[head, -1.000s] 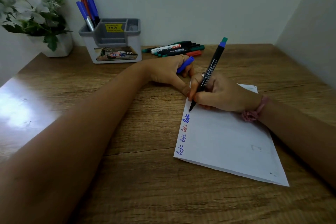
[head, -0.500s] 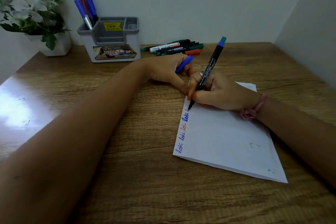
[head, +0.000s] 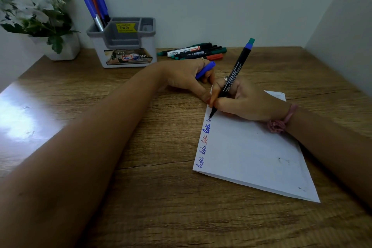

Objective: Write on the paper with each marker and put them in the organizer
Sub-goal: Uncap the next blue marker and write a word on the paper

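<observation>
We see the bench (head: 141, 197) carrying the paper (head: 251, 157) and, at the back, the organizer (head: 124, 46). Our right hand (head: 245, 100) grips the black marker (head: 235, 74), tip on the paper's left edge. Our left hand (head: 187, 78) pinches a blue cap (head: 205, 69).

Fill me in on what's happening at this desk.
A person is testing markers on a sheet of paper. The right hand writes with a black marker at the paper's left edge, above four words written already. The left hand holds a blue cap. Three markers stand in the organizer; more lie beside it.
</observation>
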### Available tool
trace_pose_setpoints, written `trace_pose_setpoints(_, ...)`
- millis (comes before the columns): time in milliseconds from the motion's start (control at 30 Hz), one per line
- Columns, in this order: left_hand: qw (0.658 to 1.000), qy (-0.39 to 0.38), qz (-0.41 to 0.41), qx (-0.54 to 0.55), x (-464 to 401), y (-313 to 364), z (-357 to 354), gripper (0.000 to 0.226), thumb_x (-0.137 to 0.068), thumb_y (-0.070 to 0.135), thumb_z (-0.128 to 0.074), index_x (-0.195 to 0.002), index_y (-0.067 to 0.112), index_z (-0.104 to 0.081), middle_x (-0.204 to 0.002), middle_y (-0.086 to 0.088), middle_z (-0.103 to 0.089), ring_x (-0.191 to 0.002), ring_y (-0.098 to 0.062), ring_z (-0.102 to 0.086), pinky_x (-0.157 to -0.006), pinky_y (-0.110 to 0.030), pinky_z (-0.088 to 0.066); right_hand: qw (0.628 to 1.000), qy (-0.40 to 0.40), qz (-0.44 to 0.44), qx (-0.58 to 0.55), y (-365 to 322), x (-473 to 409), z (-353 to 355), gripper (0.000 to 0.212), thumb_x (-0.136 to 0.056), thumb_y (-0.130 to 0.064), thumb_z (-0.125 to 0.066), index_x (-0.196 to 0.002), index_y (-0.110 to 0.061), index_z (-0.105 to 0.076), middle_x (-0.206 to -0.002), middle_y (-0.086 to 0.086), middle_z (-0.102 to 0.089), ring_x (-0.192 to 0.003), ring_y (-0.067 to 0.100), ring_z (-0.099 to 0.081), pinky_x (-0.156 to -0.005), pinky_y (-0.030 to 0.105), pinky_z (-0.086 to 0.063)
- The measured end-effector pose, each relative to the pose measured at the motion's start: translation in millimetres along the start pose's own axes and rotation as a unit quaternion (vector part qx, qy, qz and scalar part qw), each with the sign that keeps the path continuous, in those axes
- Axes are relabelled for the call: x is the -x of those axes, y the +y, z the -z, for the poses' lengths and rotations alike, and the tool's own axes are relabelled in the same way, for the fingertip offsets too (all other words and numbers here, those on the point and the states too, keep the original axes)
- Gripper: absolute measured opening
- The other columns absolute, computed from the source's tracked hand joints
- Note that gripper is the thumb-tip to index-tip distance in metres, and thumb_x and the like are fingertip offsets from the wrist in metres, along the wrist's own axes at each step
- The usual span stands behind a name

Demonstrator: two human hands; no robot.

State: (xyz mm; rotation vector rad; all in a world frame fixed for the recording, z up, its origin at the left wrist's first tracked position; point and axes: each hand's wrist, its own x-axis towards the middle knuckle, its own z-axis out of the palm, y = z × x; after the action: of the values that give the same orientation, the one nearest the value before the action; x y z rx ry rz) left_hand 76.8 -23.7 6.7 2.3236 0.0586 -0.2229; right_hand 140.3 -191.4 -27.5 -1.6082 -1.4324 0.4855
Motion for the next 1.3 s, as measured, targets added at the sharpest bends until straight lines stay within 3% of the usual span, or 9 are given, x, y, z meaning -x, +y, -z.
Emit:
trace_pose_setpoints(133, 1.000, -0.003, 0.000, 0.003, 0.5, 0.5, 0.4, 0.041, -0.067, 0.020, -0.078, -0.088, 0.033, -0.045, -0.091, 0.014, -0.048, -0.080, 0.001, -0.045, -0.058, 0.002, -0.040, 1.000, 0.005, -0.006, 0.011, -0.6, -1.8, -1.1, 0.030, -0.070, -0.030, -0.057, -0.076, -0.001, -0.062, -0.077, 0.035, -0.056, -0.069, 0.046, -0.052, -0.061, 0.052, -0.043)
trace_pose_setpoints(267, 1.000, -0.006, -0.004, -0.004, -0.6, 0.0, 0.3, 0.042, -0.065, 0.022, -0.078, -0.089, 0.033, -0.045, -0.092, 0.014, -0.048, -0.082, 0.000, -0.046, -0.069, -0.009, -0.042, 1.000, -0.003, -0.014, -0.004, -3.4, -0.2, -0.1, 0.023, -0.070, -0.030, -0.057, -0.072, -0.007, -0.059, -0.079, 0.040, -0.054, -0.066, 0.044, -0.049, -0.059, 0.047, -0.043)
trace_pose_setpoints(467, 1.000, -0.008, -0.001, -0.002, -1.4, -0.4, 0.8, 0.041, -0.071, 0.015, -0.077, -0.087, 0.032, -0.043, -0.090, 0.013, -0.046, -0.079, 0.000, -0.044, -0.057, 0.002, -0.040, 1.000, 0.005, -0.019, 0.001, -2.1, -1.4, -0.2, 0.041, -0.071, -0.030, -0.057, -0.079, 0.010, -0.059, -0.078, 0.036, -0.056, -0.068, 0.044, -0.051, -0.061, 0.049, -0.043)
trace_pose_setpoints(667, 1.000, -0.012, -0.001, -0.009, -2.9, -1.6, 1.4, 0.041, -0.070, 0.017, -0.077, -0.088, 0.032, -0.044, -0.092, 0.013, -0.046, -0.081, 0.000, -0.045, -0.066, -0.007, -0.042, 1.000, 0.018, -0.024, -0.006, -1.8, -1.0, -0.4, 0.041, -0.069, -0.031, -0.057, -0.078, 0.009, -0.058, -0.079, 0.038, -0.054, -0.071, 0.049, -0.051, -0.062, 0.049, -0.042)
trace_pose_setpoints(800, 1.000, -0.011, -0.003, 0.003, -2.7, -1.9, 1.1, 0.040, -0.070, 0.017, -0.077, -0.087, 0.032, -0.045, -0.091, 0.014, -0.047, -0.080, 0.000, -0.046, -0.058, 0.002, -0.040, 1.000, 0.021, -0.017, -0.004, -2.9, -0.2, -0.6, 0.034, -0.069, -0.030, -0.057, -0.075, 0.004, -0.059, -0.080, 0.038, -0.055, -0.074, 0.051, -0.051, -0.067, 0.058, -0.044)
trace_pose_setpoints(900, 1.000, -0.011, -0.003, 0.004, -2.6, -1.6, 1.1, 0.040, -0.070, 0.017, -0.077, -0.089, 0.032, -0.046, -0.092, 0.014, -0.048, -0.081, 0.000, -0.046, -0.061, 0.001, -0.040, 0.999, 0.031, -0.017, -0.010, -4.1, -0.2, -1.5, 0.034, -0.070, -0.031, -0.057, -0.075, 0.003, -0.059, -0.080, 0.038, -0.055, -0.076, 0.050, -0.052, -0.070, 0.059, -0.044)
trace_pose_setpoints(1200, 1.000, -0.022, -0.010, 0.006, -5.1, -3.1, 2.1, 0.041, -0.070, 0.011, -0.077, -0.091, 0.029, -0.045, -0.091, 0.014, -0.051, -0.079, 0.006, -0.052, -0.059, 0.002, -0.041, 1.000, 0.023, -0.018, -0.009, -6.8, -0.3, -3.2, 0.024, -0.071, -0.028, -0.057, -0.073, -0.004, -0.060, -0.078, 0.034, -0.058, -0.071, 0.046, -0.053, -0.065, 0.050, -0.045)
trace_pose_setpoints(1233, 1.000, -0.023, -0.013, 0.010, -5.4, -3.2, 2.3, 0.041, -0.071, 0.010, -0.076, -0.090, 0.029, -0.045, -0.089, 0.014, -0.051, -0.075, 0.010, -0.053, -0.059, 0.002, -0.041, 0.999, 0.025, -0.026, -0.023, -7.2, -0.1, -2.0, 0.018, -0.074, -0.023, -0.058, -0.073, -0.005, -0.059, -0.075, 0.031, -0.060, -0.065, 0.041, -0.053, -0.060, 0.045, -0.044)
trace_pose_setpoints(1300, 1.000, -0.021, -0.017, 0.009, -4.2, -2.4, 1.4, 0.038, -0.070, 0.012, -0.077, -0.094, 0.023, -0.049, -0.091, 0.011, -0.052, -0.077, 0.006, -0.052, -0.062, -0.002, -0.043, 0.994, 0.058, -0.047, -0.077, -8.8, 1.3, 1.5, 0.006, -0.083, -0.004, -0.056, -0.077, -0.002, -0.055, -0.058, 0.007, -0.064, -0.050, 0.017, -0.050, -0.047, 0.025, -0.041)
